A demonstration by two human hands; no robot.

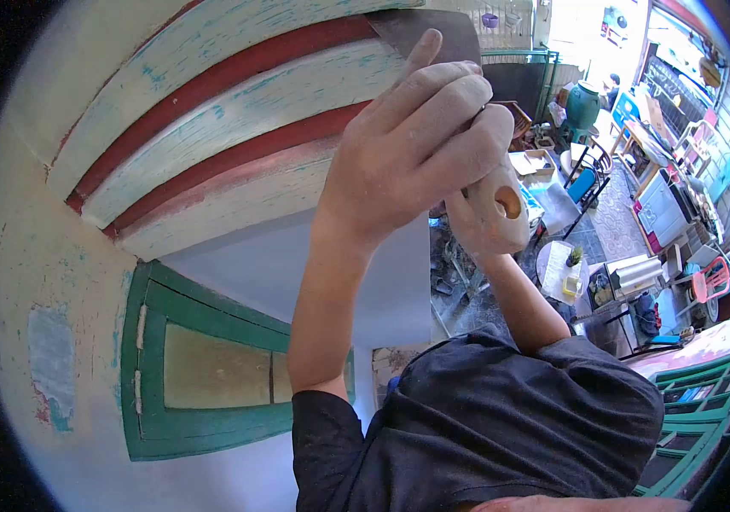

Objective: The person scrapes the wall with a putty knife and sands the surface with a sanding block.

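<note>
Both my hands are raised in front of the ridged, painted moulding, closed around a scraper with a pale, dusty handle [510, 224] and a wide, flat dark blade [454, 32]. My left hand [416, 141] wraps over the handle with its back toward me. Behind it, my right hand [467, 229] is mostly hidden and grips the handle's lower part. One finger stretches up along the blade. Near the blade's edge is the moulding [246, 111], with cream and red bands and flaking turquoise paint. A round hole shows in the handle's end.
Below the moulding is a green-framed window [211, 367] in the pale wall [49, 256]. Down to the right lies a cluttered floor area with a round table [544, 264], a pink chair [711, 280], a large green urn [583, 107] and a person [612, 85] far off.
</note>
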